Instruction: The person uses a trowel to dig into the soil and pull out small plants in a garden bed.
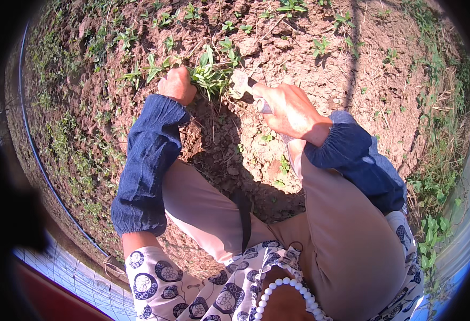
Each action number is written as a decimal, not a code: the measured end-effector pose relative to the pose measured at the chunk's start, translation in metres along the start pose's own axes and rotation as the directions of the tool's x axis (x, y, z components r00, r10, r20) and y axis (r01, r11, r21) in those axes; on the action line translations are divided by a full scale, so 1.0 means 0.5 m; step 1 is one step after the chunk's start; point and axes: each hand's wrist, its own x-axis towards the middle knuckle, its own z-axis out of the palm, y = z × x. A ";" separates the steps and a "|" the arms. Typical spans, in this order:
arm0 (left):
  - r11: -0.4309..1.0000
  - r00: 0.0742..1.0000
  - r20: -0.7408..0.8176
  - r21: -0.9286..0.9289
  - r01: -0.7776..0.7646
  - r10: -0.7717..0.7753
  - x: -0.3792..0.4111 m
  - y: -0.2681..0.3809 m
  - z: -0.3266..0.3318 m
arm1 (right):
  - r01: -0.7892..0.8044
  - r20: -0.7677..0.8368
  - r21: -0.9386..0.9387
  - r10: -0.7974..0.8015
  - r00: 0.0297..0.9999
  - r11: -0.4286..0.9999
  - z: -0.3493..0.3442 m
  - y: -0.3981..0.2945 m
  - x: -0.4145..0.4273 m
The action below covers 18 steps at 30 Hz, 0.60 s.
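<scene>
My left hand is closed in a fist at the left edge of a clump of green leafy weeds, and appears to grip some of the stems. In my right hand is a small hand tool with a pale, soil-marked metal blade and a round-ended handle. The blade lies against the right side of the clump, over the soil. My fingers wrap the handle and hide most of it. Below the clump, shaded brown soil lies between my hands and knees.
Small seedlings dot the dry, cloddy soil. Low green plants cover the left side, where a blue hose or pipe curves past. Taller grass and plastic sheeting border the right. Wire mesh is at lower left.
</scene>
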 end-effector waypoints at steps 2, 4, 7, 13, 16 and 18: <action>0.999 0.998 -0.057 -0.009 -0.035 0.034 -0.004 -0.018 0.021 | -0.009 -0.001 0.012 0.009 1.000 1.000 0.008 0.005 0.000; 0.993 0.992 -0.062 -0.020 -0.115 0.114 -0.009 -0.020 0.029 | -0.019 -0.020 0.009 0.020 1.000 1.000 0.011 0.009 -0.002; 0.940 0.941 0.005 -0.050 -0.337 0.338 -0.057 0.018 -0.004 | -0.007 -0.033 -0.021 0.007 0.999 1.000 0.018 0.025 -0.009; 0.884 0.856 -0.233 0.206 -0.419 0.461 -0.059 0.047 -0.016 | -0.124 0.104 0.003 0.123 0.987 0.992 -0.025 0.010 -0.026; 0.890 0.897 -0.194 0.321 -0.324 0.397 -0.012 0.017 0.020 | -0.095 0.030 0.033 0.094 0.995 0.995 -0.019 0.006 -0.033; 0.896 0.920 -0.160 0.337 -0.290 0.358 0.006 0.017 0.035 | -0.079 -0.015 0.034 0.080 0.997 0.996 -0.012 0.018 -0.045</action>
